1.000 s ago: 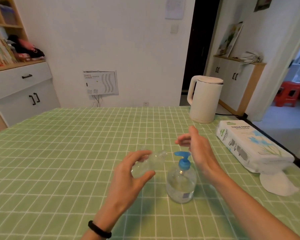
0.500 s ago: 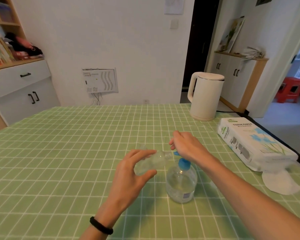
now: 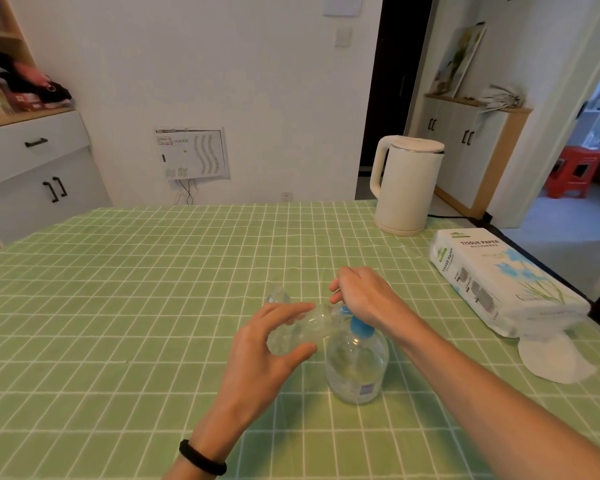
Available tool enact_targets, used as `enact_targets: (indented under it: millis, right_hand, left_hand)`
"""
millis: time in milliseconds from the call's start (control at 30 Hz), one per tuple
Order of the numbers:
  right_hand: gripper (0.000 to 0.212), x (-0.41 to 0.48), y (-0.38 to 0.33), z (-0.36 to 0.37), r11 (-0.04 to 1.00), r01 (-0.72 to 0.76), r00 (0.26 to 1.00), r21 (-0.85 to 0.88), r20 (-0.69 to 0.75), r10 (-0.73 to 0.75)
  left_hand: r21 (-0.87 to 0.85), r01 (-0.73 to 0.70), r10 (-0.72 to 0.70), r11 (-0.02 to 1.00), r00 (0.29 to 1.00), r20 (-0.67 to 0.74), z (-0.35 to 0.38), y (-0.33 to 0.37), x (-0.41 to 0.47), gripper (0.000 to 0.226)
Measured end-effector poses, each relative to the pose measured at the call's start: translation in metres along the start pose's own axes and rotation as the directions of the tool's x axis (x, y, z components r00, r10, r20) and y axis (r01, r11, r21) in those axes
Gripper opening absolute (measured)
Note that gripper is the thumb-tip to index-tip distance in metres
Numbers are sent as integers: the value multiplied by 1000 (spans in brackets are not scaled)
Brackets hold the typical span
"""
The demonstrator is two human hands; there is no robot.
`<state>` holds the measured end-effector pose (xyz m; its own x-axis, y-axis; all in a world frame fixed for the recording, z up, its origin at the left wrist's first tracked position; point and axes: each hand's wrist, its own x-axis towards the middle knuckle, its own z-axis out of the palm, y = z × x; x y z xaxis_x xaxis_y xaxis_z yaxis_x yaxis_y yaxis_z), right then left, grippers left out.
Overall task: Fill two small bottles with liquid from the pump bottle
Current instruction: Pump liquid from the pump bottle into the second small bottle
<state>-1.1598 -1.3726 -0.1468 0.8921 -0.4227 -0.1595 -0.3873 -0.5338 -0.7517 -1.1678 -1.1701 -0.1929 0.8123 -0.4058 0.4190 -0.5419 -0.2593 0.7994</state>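
The left hand [image 3: 267,344] pinches a small bottle [image 3: 302,329], mouth at the spout. The right hand [image 3: 364,296], curled, covers the pump bottle [image 3: 355,367] head at 12 o'clock; pressing seems next

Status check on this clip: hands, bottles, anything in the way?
Left hand holds small bottle tilted at the pump spout. Right hand on pump bottle head. Second small bottle behind on the table. Nothing blocking.

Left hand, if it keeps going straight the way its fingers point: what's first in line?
Probably the pump bottle's blue pump head: the left hand points right, holding a small bottle whose mouth is already at the spout. Depth is unclear.
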Motion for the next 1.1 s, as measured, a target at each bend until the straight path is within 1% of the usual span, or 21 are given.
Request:
enact_targets:
  millis: [133, 233, 300, 467, 567, 667, 833, 967, 1100]
  right_hand:
    - [46, -1, -4, -6, 998, -16, 1000, 57, 16, 15]
    - [54, -3, -10, -11, 998, 10, 1000, 54, 0, -10]
    - [55, -4, -10, -11, 999, 17, 1000, 50, -1, -17]
    - [55, 0, -4, -7, 995, 2, 1000, 95, -10, -1]
    - [50, 1, 2, -3, 993, -33, 999, 112, 25, 31]
    - [48, 1, 4, -1, 992, -35, 999, 119, 38, 31]
    - [50, -1, 1, -1, 994, -27, 999, 108, 21, 25]
    - [54, 2, -5, -8, 983, -40, 998, 181, 45, 32]
    - [55, 3, -6, -10, 982, -13, 999, 188, 52, 3]
  left_hand:
    - [-15, 17, -17, 1000, 1000, -4, 0, 1, 0, 52]
    - [-18, 18, -19, 1000, 1000, -21, -1, 0, -1, 53]
    - [-23, 14, -15, 1000, 1000, -28, -1, 0, 0, 53]
    - [-21, -1, 0, 1000, 999, -35, 0, 0, 0, 53]
    - [-26, 4, -5, 1000, 999, -36, 1, -2, -1, 53]
    - [-34, 26, -27, 999, 999, -30, 4, -4, -4, 54]
    - [-33, 32, -33, 999, 999, -35, 5, -4, -5, 55]
    - [-33, 17, -18, 999, 999, -40, 3, 1, -2, 55]
    - [-46, 11, -14, 999, 999, -45, 1, 4, -1, 55]
